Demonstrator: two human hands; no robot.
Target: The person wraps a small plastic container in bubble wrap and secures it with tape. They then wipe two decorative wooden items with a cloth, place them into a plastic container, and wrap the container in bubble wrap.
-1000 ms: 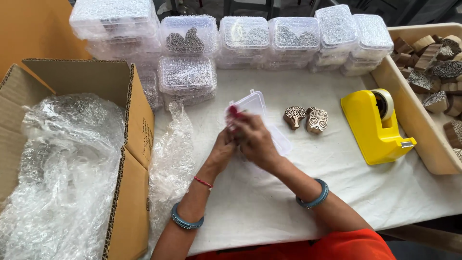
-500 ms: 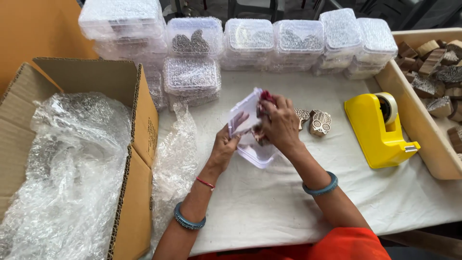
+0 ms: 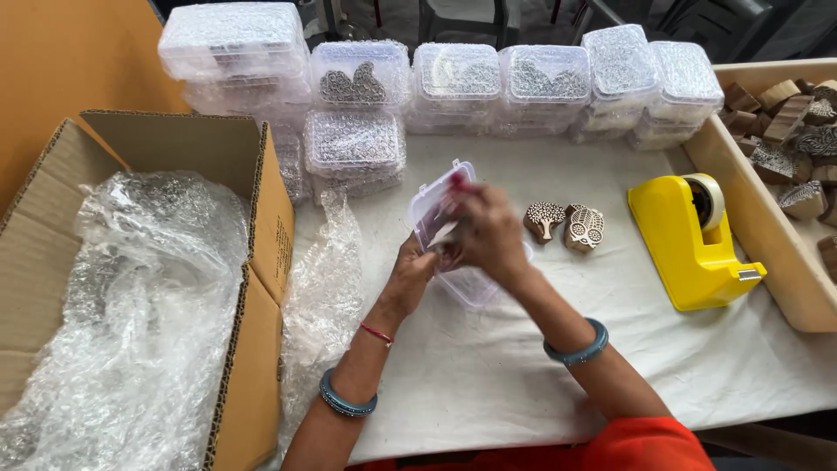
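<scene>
Both my hands hold a small clear plastic box (image 3: 471, 281) with a hinged lid (image 3: 433, 201) over the white cloth. My left hand (image 3: 417, 266) grips its left side from below. My right hand (image 3: 485, 228) is blurred and covers the box's middle, fingers on the raised lid. What lies inside the box is hidden. Two carved wooden stamp blocks (image 3: 565, 221), one with a tree shape and one with an oval pattern, lie just right of my right hand.
Stacks of closed clear boxes (image 3: 453, 78) holding carved blocks line the far edge. A yellow tape dispenser (image 3: 689, 240) stands at right, beside a wooden tray (image 3: 767, 227) of blocks. An open cardboard carton (image 3: 253, 209) full of bubble wrap (image 3: 131, 305) sits at left.
The clear box has stayed in both hands above the cloth. My right hand has shifted over it and the lid now stands up at the left.
</scene>
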